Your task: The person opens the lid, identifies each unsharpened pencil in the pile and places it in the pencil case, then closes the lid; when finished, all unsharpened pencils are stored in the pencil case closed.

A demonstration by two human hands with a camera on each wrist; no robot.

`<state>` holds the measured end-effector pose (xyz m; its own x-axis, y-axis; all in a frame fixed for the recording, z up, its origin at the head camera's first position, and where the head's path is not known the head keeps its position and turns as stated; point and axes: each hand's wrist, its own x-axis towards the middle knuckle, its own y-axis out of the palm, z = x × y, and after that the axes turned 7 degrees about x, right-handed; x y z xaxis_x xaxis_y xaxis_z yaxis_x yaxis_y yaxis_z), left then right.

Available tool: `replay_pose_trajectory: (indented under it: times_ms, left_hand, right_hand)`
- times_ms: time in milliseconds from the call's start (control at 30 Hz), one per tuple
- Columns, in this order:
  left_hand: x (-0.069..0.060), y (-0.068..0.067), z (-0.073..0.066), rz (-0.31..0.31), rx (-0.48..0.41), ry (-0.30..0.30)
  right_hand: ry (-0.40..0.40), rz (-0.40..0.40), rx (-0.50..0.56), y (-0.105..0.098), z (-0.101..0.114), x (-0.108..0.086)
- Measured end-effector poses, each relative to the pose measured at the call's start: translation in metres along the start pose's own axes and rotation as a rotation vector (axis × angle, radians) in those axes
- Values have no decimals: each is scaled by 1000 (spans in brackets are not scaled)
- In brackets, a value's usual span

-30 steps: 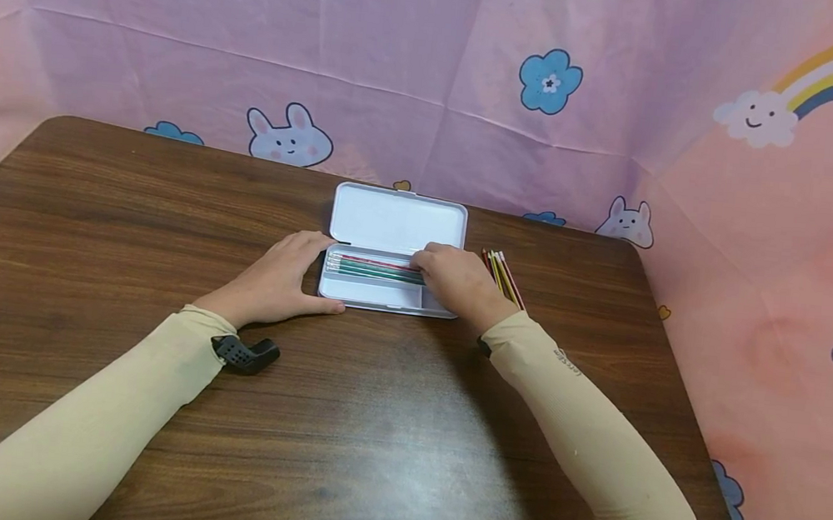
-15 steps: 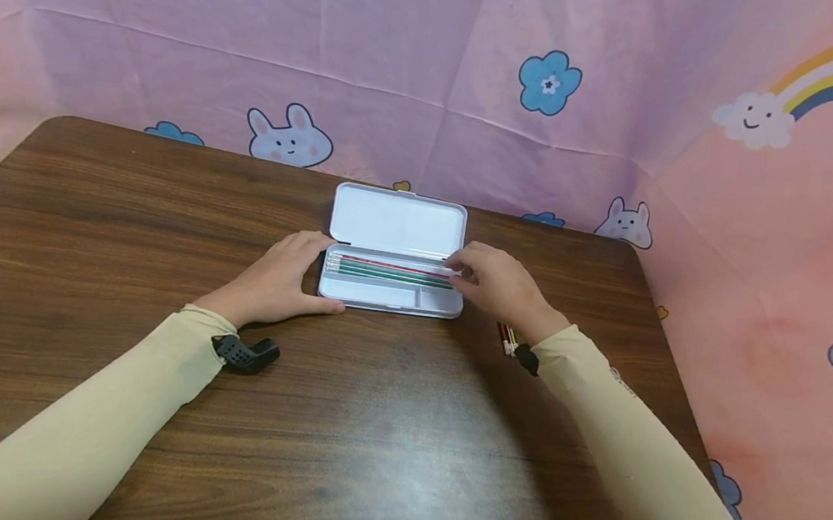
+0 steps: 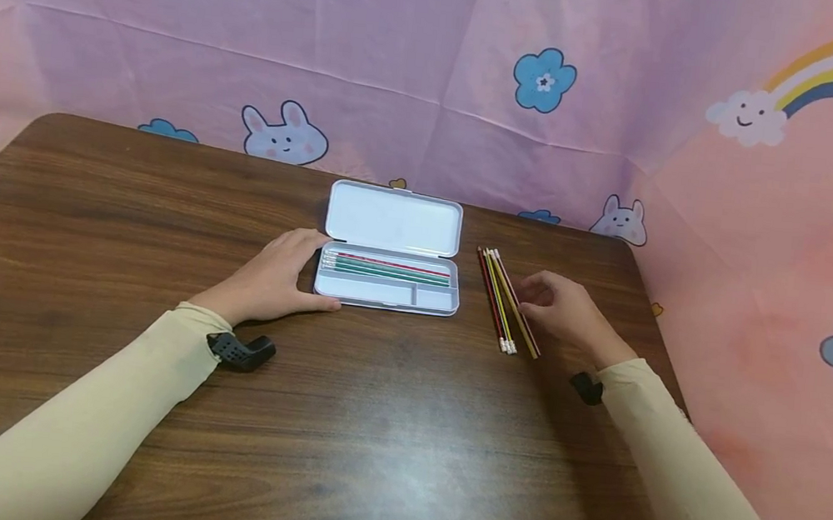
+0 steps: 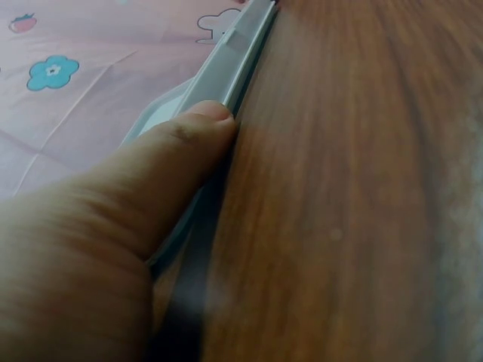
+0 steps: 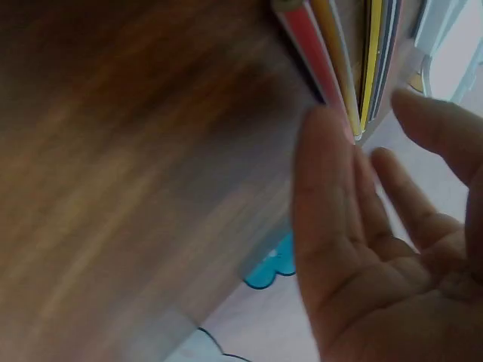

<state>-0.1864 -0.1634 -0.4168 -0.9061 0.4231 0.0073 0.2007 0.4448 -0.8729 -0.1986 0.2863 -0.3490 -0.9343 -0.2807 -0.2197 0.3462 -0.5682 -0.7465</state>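
Head view puts the loose pencils point(image 3: 500, 302) in a narrow fan to the right of a white case point(image 3: 364, 290) with its lid point(image 3: 394, 218) swung back; the right hand point(image 3: 565, 312) is just beside them, fingers loosely bent, thumb apart, nothing gripped; even from the right wrist view I can't tell whether a fingertip touches the nearest one. Left hand point(image 3: 267, 279) is spread round the case's left end, straight thumb against the front edge, more bracing than clutching imo; some green and red pencils point(image 3: 393, 271) lie lengthwise in the back compartment.

Handling-wise, the loose ones look light, stiff and slick, so I'd expect rolling or sliding over each other; I'd pinch one mid-barrel and go easy on the points, probably the only fragile bit; the case looks thin-walled and rigid, metal or plastic, can't tell, and likely light enough to skid if nobody braces it, so holding it by the end walls makes sense.

Table point(image 3: 367, 456) is dark wood-grain, smooth enough to throw a pale glare patch near the front; behind and to the right hangs a creased pink-purple cloth point(image 3: 390, 65) with bunnies, blue flowers and a rainbow; pretty cheerful corner tbh.
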Motion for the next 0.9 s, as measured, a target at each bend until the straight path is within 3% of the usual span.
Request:
replay_pose_trajectory:
  times_ms: [100,233,467,900]
  left_hand:
    - [-1,-1,0,6,2,-2]
    - [-2,-3,0,10,6,-12]
    - [-2,-1,2,7,10,-18]
    - [1,-2,-1,17,18,-20]
  right_hand:
    - [90,49,73,-2,-6,-6]
    - [151,90,131,-3,-9,-11]
    - [177,108,170,1,-12,-11]
    - [165,68,125,3,-18,-18]
